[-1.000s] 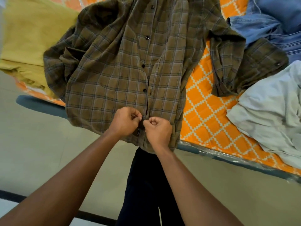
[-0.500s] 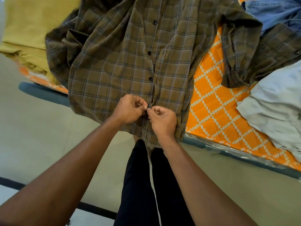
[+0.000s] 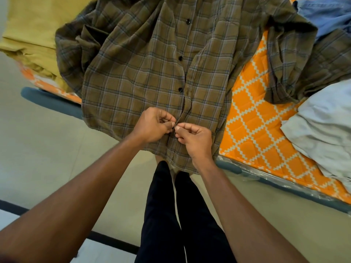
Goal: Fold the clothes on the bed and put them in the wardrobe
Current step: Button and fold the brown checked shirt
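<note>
Nearest to us, below the grip, the person's legs in black trousers (image 3: 171, 215) stand on a pale floor (image 3: 47, 149). Both forearms (image 3: 95, 177) reach forward to one spot. There the left hand (image 3: 152, 126) and the right hand (image 3: 196, 141) meet thumb to thumb with their fingers curled. Each pinches one edge of the front opening of the plaid shirt (image 3: 133, 78). We take it that a low button is being fastened, though that button is hidden between the fingertips.

Just under the grip the shirt's hem (image 3: 180, 160) hangs over the bed's edge. The rest of the shirt lies front-up on the orange patterned mattress (image 3: 252, 120). Straight beyond the grip three dark buttons (image 3: 180, 89) run up the front, and to us they look closed. Further out the sleeves (image 3: 296, 59) lie rumpled, one to the left of the grip and one to the right.

Left of the grip and beyond it lies a yellow cloth (image 3: 32, 25), seemingly laid flat. To the right a pale grey garment (image 3: 322, 120) lies crumpled, and past it, far right, is some blue denim (image 3: 326, 18).

We judge the task to be at an early stage. The shirt is being buttoned and is not yet folded, and at least two other garments lie loose. No wardrobe is in view, so all the folding and putting away is left to do.
</note>
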